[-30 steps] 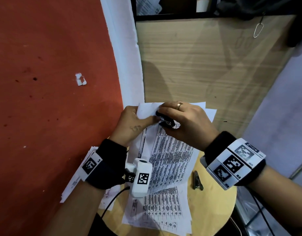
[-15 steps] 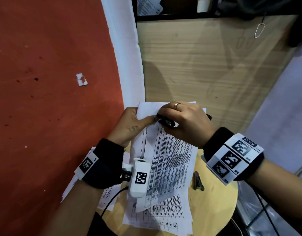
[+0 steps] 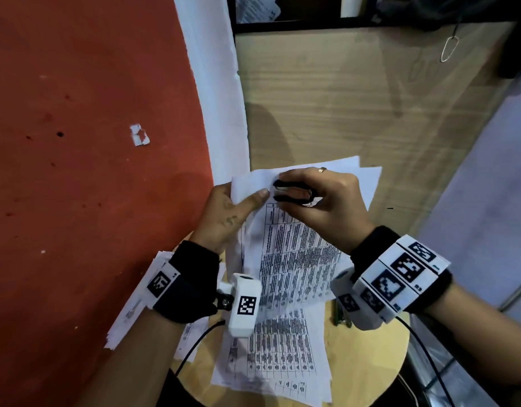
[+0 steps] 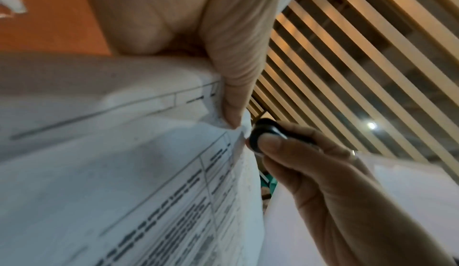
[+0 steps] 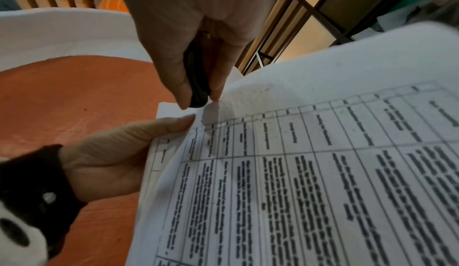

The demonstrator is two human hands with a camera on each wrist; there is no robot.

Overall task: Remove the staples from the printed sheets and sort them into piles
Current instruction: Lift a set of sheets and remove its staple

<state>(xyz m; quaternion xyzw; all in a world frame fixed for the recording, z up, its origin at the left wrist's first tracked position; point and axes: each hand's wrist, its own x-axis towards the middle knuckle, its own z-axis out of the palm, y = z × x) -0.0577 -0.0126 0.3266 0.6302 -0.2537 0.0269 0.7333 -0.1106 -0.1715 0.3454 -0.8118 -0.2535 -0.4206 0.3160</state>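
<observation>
A set of printed sheets [image 3: 294, 259] with tables is held up above a small round table [image 3: 364, 362]. My left hand [image 3: 224, 212] pinches the set's top left corner, thumb [image 5: 159, 130] on the front. My right hand [image 3: 323, 198] grips a black staple remover [image 3: 291, 192] with its tip at that same corner. In the left wrist view the staple remover [image 4: 263, 134] sits right beside my left thumb [image 4: 231, 97]. In the right wrist view the staple remover [image 5: 197, 81] touches the paper edge. No staple can be made out.
Loose printed sheets [image 3: 276, 365] lie on the round table, and another stack [image 3: 133, 306] sticks out at its left. A small dark clip [image 3: 340, 314] lies on the table right of the papers. A red wall [image 3: 77, 171] is left; a wooden panel [image 3: 356, 98] stands behind.
My right hand has opened the staple remover a little at the corner and my wrist dropped lower. The held sheets bulged slightly. My left hand kept its pinch.
</observation>
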